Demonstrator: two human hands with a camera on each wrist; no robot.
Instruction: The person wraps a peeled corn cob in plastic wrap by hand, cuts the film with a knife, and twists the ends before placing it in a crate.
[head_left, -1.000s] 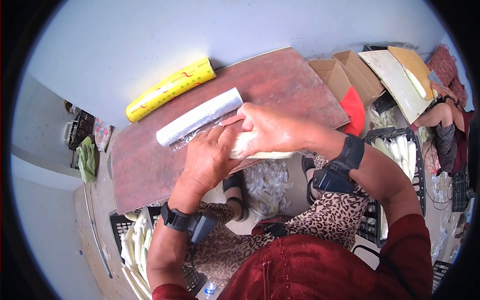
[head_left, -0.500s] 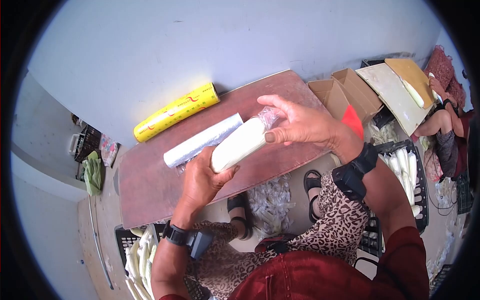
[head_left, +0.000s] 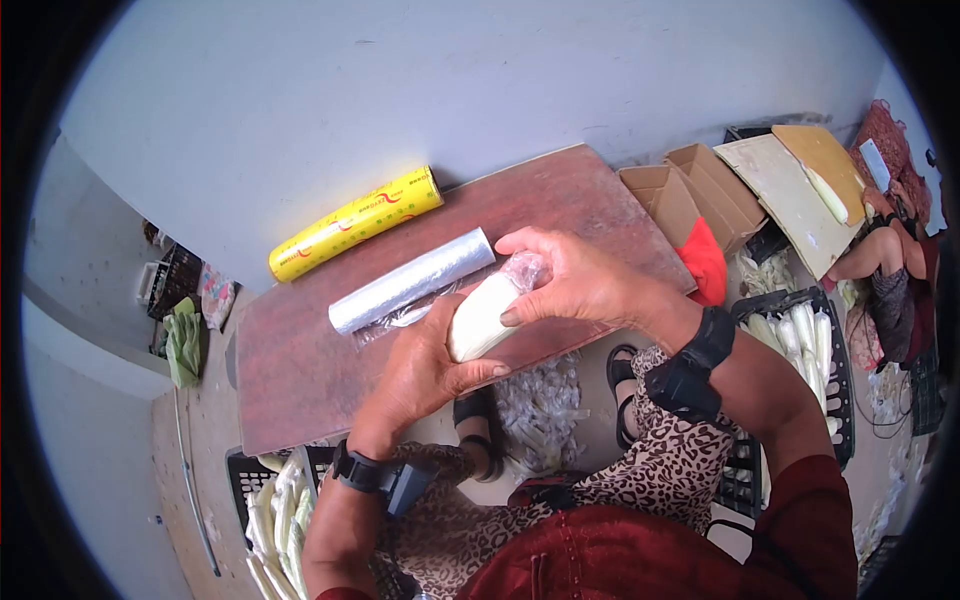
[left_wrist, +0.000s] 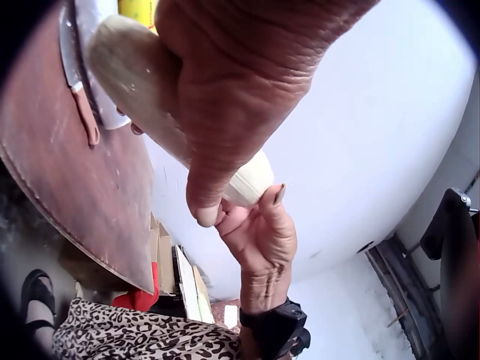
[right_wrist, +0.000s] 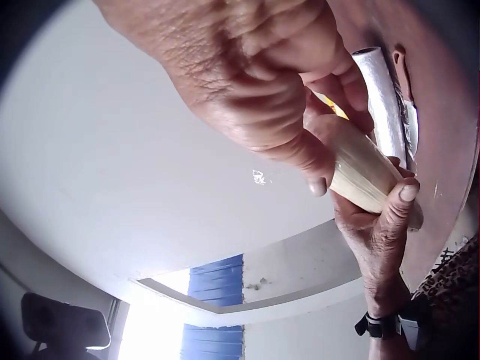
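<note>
Over the near side of the table, both hands hold a pale, finely ribbed ear of corn (head_left: 480, 322) with clear film bunched at its upper end. My left hand (head_left: 415, 352) grips the lower end, its thumb along the near side. At the upper end, the fingers and thumb of my right hand (head_left: 590, 280) are around the film. Part of the ear (left_wrist: 146, 86) is hidden behind the left hand in the left wrist view. Just behind the hands lies a roll of clear film (head_left: 412, 280). A knife (right_wrist: 403, 75) lies alongside that roll.
A yellow printed roll (head_left: 355, 222) lies by the wall on the red-brown table (head_left: 300, 375). Crates of pale ears (head_left: 805, 335) stand on both sides. Cardboard boxes (head_left: 700, 195) and a red cloth (head_left: 705, 262) are at the right, where another person (head_left: 895, 255) sits.
The ear came up from low over the table edge into a tilted hold. The right hand opened off its upper end, then closed in around the film there. The left hand kept its grip.
</note>
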